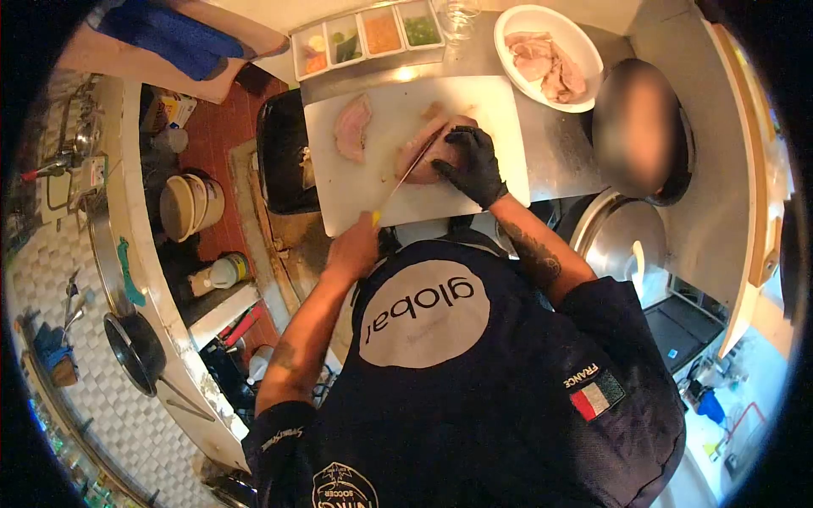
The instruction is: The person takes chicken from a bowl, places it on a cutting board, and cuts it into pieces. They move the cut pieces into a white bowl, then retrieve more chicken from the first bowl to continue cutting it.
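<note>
On a white cutting board lies a thick pale pink piece of meat. My left hand, bare, is wrapped around the yellow handle of a long knife. Its blade slants up and right across the meat, its tip end near the gloved fingers. In a black glove, my right hand presses on the meat's right part, with thumb and fingers curved over it. A cut slice of meat lies apart on the board's left side. The underside of the meat is hidden.
Behind the board stands a row of white containers with chopped ingredients. A white oval dish holds meat slices. Right of the board are a dark pan with blurred contents and a metal lid. A black tub stands left.
</note>
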Available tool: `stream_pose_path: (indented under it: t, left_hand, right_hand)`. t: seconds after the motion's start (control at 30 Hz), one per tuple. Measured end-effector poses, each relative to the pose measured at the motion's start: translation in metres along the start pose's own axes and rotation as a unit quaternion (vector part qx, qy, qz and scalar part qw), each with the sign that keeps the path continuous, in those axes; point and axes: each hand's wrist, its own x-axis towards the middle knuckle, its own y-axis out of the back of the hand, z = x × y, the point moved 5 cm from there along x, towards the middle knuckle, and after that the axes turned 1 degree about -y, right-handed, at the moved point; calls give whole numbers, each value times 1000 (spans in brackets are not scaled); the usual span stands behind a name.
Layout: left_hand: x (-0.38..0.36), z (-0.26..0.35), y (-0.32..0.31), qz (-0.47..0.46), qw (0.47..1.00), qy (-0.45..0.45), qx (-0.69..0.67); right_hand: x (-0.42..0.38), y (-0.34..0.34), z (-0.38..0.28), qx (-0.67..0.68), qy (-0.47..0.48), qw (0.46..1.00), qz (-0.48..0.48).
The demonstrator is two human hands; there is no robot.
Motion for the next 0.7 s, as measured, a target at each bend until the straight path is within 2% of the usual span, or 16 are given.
stream_pose_path:
  t: [0.03, 0.2, 0.3, 0.33, 0.4, 0.47, 0.6, 0.63, 0.7]
  left_hand:
    - [-10, -10, 3, -17, 1000, 14, 0]
    - [-64, -54, 49, 86, 994, -35, -49]
    - [-74, -64, 59, 133, 984, -45, -110]
    - [-74, -66, 60, 145, 979, -47, -133]
    - [-69, -72, 42, 228, 956, -62, -173]
    - [-69, -79, 19, 277, 935, -59, -214]
    - [-79, -66, 6, 329, 907, -54, -256]
    - [-82, -62, 7, 343, 902, -62, -255]
    - [-86, -68, -4, 344, 886, -14, -312]
  right_hand:
    - [2, 1, 3, 1, 2, 1000, 2]
    - [55, 0, 13, 19, -9, 999, -42]
    - [86, -30, 17, -7, 21, 981, -193]
    - [95, -40, 10, -25, 41, 970, -239]
    - [103, -65, 12, -78, 84, 937, -331]
    - [105, -95, 20, -147, 129, 887, -418]
    - [118, -95, -15, -226, 6, 780, -583]
    - [116, -103, -9, -210, 31, 788, -578]
    - [110, -114, 7, -181, 84, 799, -567]
